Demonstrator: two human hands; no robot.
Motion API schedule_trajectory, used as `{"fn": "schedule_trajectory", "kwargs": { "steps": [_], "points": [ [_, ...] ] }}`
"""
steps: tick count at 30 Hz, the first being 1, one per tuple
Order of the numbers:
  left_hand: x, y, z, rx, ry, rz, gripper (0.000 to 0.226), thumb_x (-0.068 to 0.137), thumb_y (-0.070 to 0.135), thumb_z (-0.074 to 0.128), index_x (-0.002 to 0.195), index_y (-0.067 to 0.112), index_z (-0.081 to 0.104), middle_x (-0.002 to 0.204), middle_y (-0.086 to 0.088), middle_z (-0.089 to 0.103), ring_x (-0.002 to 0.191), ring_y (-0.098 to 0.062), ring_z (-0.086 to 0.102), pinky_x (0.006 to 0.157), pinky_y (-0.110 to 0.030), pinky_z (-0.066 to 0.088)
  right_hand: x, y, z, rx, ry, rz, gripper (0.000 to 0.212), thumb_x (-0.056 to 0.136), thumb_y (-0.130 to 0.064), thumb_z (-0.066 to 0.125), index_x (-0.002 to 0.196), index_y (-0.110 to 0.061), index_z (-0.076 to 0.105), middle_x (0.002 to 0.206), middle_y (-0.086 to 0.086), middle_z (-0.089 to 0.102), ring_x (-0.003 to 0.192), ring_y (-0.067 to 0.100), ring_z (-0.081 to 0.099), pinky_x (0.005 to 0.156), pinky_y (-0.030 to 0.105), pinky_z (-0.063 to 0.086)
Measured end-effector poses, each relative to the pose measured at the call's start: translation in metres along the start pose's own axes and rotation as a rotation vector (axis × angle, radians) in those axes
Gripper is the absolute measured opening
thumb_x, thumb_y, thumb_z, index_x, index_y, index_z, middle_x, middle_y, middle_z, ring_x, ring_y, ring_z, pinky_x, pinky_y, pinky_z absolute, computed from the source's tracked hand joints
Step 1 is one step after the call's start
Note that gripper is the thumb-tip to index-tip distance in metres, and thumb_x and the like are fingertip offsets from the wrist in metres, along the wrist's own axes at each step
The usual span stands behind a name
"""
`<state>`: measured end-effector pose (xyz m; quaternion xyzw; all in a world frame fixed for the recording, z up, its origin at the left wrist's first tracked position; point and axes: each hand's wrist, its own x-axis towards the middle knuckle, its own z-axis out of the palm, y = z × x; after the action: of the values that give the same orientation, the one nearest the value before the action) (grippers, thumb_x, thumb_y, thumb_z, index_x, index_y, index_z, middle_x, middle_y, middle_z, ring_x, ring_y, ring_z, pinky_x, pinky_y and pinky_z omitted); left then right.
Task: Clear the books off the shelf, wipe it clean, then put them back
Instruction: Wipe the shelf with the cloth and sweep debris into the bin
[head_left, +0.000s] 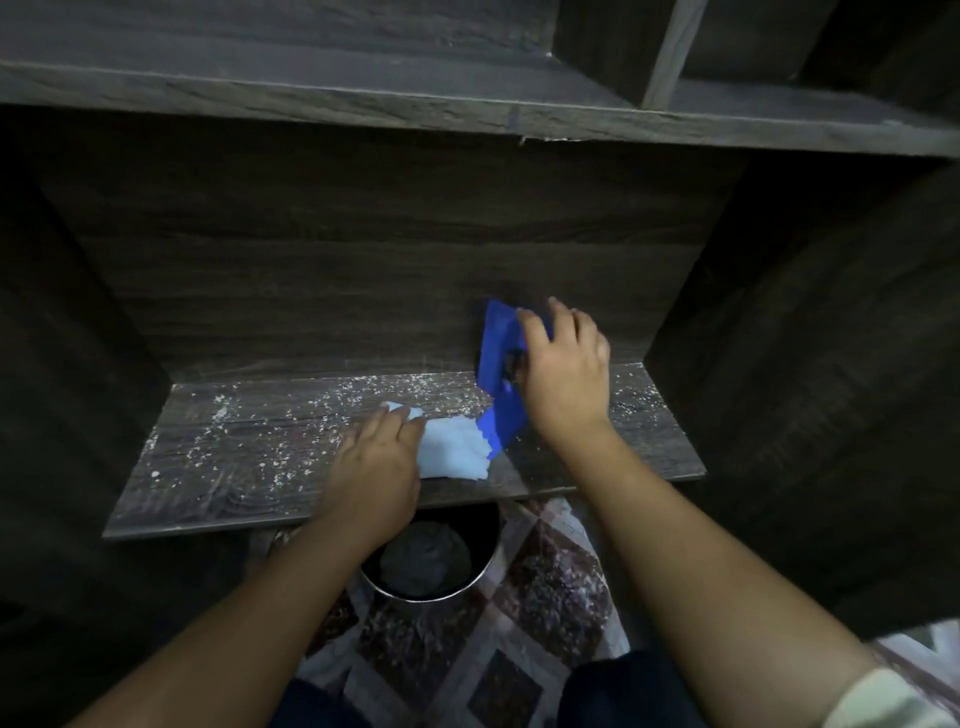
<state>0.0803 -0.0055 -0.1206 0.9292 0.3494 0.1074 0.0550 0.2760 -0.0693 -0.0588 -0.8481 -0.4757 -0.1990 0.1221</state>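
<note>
— Wiping the shelf (234, 467), are we?
— Yes. It runs left to right under both hands, with no books on it. My left hand (376, 457) presses flat on the white cloth (457, 452); my right hand (566, 374) grips the blue pan (501, 358), tilted, touching the cloth's right edge.
— And the crumbs (270, 415)?
— Mostly left of the cloth, nearer my left hand; I'd sweep them rightward.

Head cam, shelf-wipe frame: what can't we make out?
- No books in the head view; where they sit is unknown.
- blue tool: right hand covers its handle; type unclear.
- white cloth: left end hidden under left hand.
- metal bowl: far rim hidden behind shelf edge and left wrist; grey lump inside too dim to identify.
</note>
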Motion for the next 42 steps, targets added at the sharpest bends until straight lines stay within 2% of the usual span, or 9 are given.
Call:
{"fn": "schedule_trajectory", "kwargs": {
  "steps": [2,4,6,11,21,26,31,34,42],
  "points": [
    [0.002,0.008,-0.005,0.011,0.003,0.012,0.055,0.086,0.015,0.057,0.140,0.013,0.046,0.143,-0.008,0.046,0.139,-0.030,0.033,0.112,-0.043,0.027,0.006,0.006,-0.009,0.009,-0.183,0.043,0.051,0.091,-0.007,0.048,0.141,-0.013,0.041,0.130,0.014,0.052,0.115,0.035,0.052,0.089,0.044,0.044],
    [0.003,0.015,-0.009,0.008,-0.020,0.028,0.055,0.090,0.019,0.053,0.143,0.014,0.040,0.144,-0.005,0.043,0.139,-0.026,0.031,0.113,-0.038,0.023,0.007,0.013,-0.018,0.059,-0.225,0.084,0.035,0.094,-0.001,0.041,0.128,-0.008,0.047,0.118,0.014,0.058,0.106,0.035,0.059,0.080,0.041,0.047],
    [0.003,0.020,-0.011,0.021,-0.069,0.030,0.056,0.093,0.023,0.049,0.146,0.017,0.034,0.148,-0.002,0.037,0.140,-0.021,0.028,0.113,-0.033,0.020,0.004,0.019,-0.028,0.087,-0.186,0.129,0.023,0.093,0.000,0.042,0.114,-0.005,0.051,0.112,0.016,0.061,0.100,0.037,0.062,0.076,0.040,0.047],
    [-0.005,0.037,-0.012,0.063,-0.178,-0.034,0.059,0.092,0.027,0.051,0.146,0.016,0.031,0.152,-0.006,0.029,0.142,-0.024,0.021,0.115,-0.037,0.020,-0.024,0.039,-0.055,0.115,-0.112,0.232,0.021,0.094,-0.004,0.045,0.115,-0.006,0.048,0.114,0.016,0.058,0.100,0.040,0.060,0.074,0.040,0.044],
    [-0.030,0.081,-0.009,0.059,-0.195,0.043,0.055,0.091,0.023,0.053,0.142,0.013,0.036,0.143,-0.009,0.038,0.135,-0.028,0.030,0.109,-0.040,0.029,-0.122,0.052,-0.105,0.176,-0.202,0.267,0.017,0.092,-0.014,0.052,0.106,-0.006,0.050,0.103,0.014,0.061,0.091,0.036,0.062,0.068,0.037,0.043],
    [-0.038,0.078,-0.006,0.066,-0.214,0.021,0.057,0.091,0.026,0.056,0.143,0.012,0.036,0.142,-0.011,0.040,0.133,-0.030,0.033,0.109,-0.043,0.032,-0.156,0.053,-0.090,0.179,-0.354,0.248,0.017,0.092,-0.012,0.054,0.106,-0.005,0.050,0.102,0.016,0.063,0.092,0.037,0.062,0.064,0.033,0.036],
    [-0.039,0.072,0.001,0.069,-0.227,0.024,0.054,0.091,0.025,0.057,0.141,0.012,0.039,0.140,-0.011,0.042,0.131,-0.029,0.034,0.107,-0.042,0.034,-0.170,0.052,-0.059,0.221,-0.478,0.279,0.022,0.090,-0.009,0.057,0.110,-0.007,0.050,0.105,0.013,0.061,0.092,0.033,0.064,0.071,0.041,0.052],
    [-0.034,0.066,0.008,0.048,-0.233,0.017,0.052,0.092,0.025,0.057,0.140,0.013,0.040,0.140,-0.009,0.041,0.131,-0.027,0.034,0.106,-0.041,0.033,-0.168,0.057,-0.038,0.212,-0.557,0.289,0.028,0.089,-0.008,0.059,0.116,-0.007,0.050,0.109,0.012,0.059,0.094,0.030,0.064,0.076,0.039,0.054],
    [-0.019,0.046,0.029,0.070,-0.239,0.038,0.054,0.092,0.025,0.055,0.142,0.012,0.039,0.146,-0.011,0.036,0.135,-0.027,0.032,0.108,-0.041,0.029,-0.156,0.073,0.020,0.163,-0.668,0.232,0.029,0.090,-0.007,0.056,0.117,-0.005,0.046,0.113,0.017,0.056,0.101,0.036,0.060,0.074,0.038,0.044]
  ]
}}
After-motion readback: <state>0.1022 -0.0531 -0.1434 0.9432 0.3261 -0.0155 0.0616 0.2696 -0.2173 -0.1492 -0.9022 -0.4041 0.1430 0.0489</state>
